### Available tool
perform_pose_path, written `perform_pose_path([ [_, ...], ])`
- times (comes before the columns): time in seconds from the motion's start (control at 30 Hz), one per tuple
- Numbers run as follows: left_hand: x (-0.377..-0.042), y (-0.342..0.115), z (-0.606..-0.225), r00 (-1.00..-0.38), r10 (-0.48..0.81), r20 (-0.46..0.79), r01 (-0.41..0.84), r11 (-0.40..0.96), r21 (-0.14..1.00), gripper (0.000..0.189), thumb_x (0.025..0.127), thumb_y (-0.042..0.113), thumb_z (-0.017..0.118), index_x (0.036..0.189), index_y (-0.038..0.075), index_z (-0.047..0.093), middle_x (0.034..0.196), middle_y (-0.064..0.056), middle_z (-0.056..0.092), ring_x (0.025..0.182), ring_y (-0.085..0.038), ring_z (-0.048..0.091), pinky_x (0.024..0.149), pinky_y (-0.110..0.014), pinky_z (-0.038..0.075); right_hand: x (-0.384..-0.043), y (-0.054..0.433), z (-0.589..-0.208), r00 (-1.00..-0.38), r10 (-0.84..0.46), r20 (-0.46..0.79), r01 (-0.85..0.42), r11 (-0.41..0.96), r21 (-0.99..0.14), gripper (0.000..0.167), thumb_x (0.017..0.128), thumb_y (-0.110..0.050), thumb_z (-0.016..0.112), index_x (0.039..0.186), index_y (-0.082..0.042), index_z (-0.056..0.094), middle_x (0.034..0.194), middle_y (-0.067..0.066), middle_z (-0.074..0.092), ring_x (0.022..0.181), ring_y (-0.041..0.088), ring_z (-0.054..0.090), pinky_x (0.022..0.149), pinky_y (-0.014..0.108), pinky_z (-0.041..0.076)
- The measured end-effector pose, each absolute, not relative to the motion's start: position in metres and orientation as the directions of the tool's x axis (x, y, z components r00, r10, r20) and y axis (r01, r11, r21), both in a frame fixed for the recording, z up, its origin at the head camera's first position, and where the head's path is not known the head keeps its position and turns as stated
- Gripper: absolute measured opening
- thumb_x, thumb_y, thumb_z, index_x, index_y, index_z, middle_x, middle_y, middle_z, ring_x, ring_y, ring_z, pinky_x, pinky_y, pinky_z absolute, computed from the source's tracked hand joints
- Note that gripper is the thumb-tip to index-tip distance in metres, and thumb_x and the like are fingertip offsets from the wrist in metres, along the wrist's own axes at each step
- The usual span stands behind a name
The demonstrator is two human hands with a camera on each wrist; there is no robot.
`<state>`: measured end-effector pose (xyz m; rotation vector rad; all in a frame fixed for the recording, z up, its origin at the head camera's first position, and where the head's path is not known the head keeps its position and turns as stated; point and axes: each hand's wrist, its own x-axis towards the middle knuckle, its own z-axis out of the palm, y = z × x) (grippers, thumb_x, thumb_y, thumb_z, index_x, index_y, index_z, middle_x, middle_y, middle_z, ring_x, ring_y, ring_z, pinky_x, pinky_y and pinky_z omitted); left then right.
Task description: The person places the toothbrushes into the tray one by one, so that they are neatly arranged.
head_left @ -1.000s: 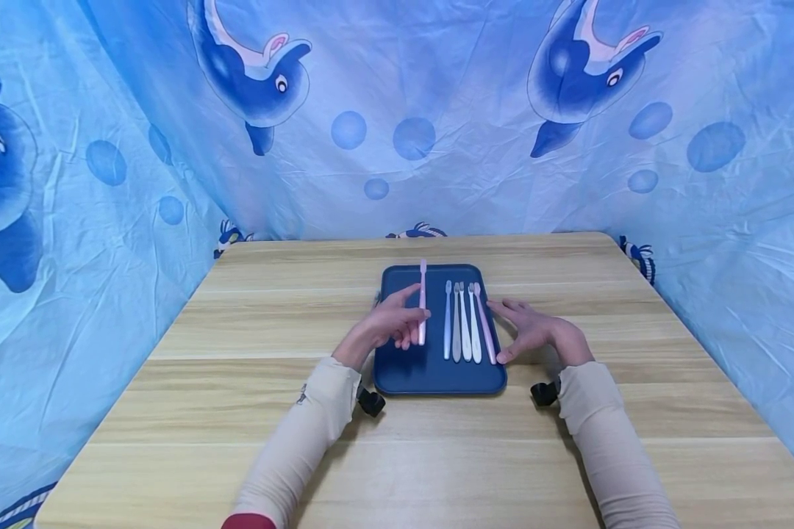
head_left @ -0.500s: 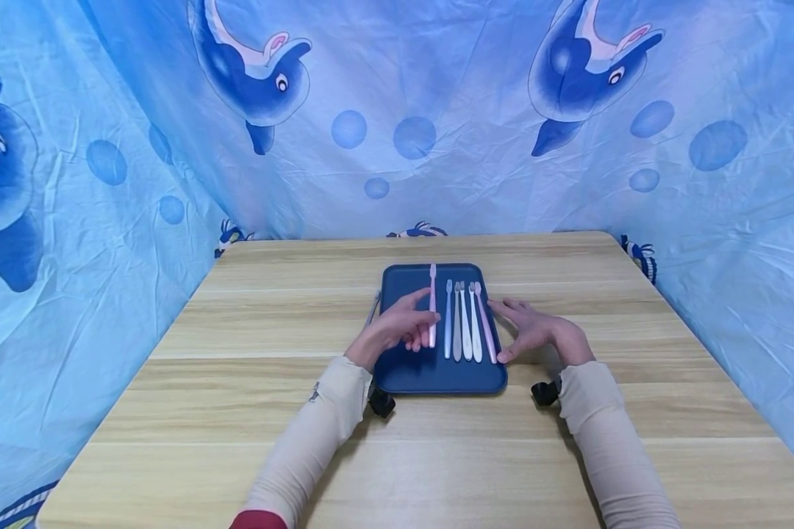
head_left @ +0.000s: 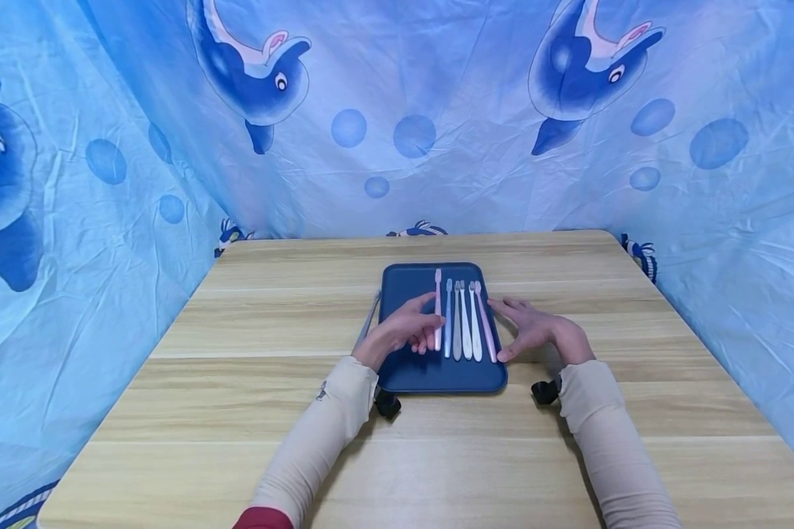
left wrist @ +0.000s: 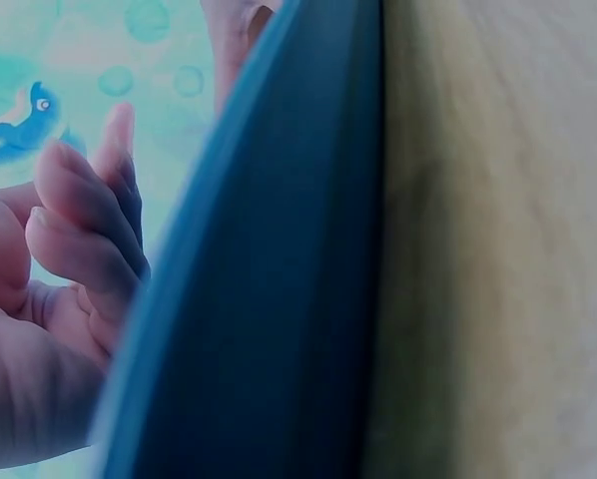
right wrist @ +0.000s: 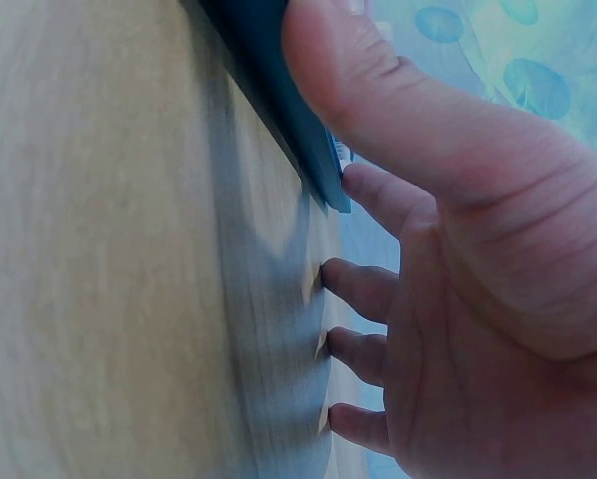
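Note:
My left hand (head_left: 405,325) pinches a pink toothbrush (head_left: 438,308) between thumb and index finger at the left end of a row of toothbrushes. Right beside it lies a blue toothbrush (head_left: 448,319), then several grey and white ones (head_left: 466,330), and a second pink toothbrush (head_left: 485,323) at the right end. All are over the dark blue tray (head_left: 410,380), bristle ends away from me. Spread at the tray's right edge is my right hand (head_left: 529,328), its thumb and index finger close to the right pink toothbrush; its other fingertips (right wrist: 343,344) reach the table. The left wrist view hides the held toothbrush.
A bluish-grey stick-like thing (head_left: 368,319) lies on the wooden table (head_left: 251,338) just left of the tray, partly behind the left hand. A blue dolphin-print cloth (head_left: 384,88) hangs behind the table and along its sides.
My left hand has moved right with the pink toothbrush, bringing it down next to the blue one. The right hand stays where it was.

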<state>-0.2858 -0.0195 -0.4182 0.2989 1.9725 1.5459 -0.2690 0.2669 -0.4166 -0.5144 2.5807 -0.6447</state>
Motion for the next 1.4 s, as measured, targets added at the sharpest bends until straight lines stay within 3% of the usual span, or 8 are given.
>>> perform_pose_path([
  [1.4,-0.291,-0.014,-0.432,-0.766,0.494,-0.412,-0.259,0.351,0.900,0.081,0.100,0.018,0.059,0.163,0.015,0.009,0.054,-0.004,0.061,0.038,-0.010,0.053,0.037,-0.021,0.043,-0.266,0.265,-0.413,-0.842,-0.441,-0.310,-0.245,0.826,-0.507,0.130,0.068,-0.060,0.085,0.162,-0.011,0.010,0.165,0.032,0.001,0.150,0.058,-0.001,0.113,0.080,0.016],
])
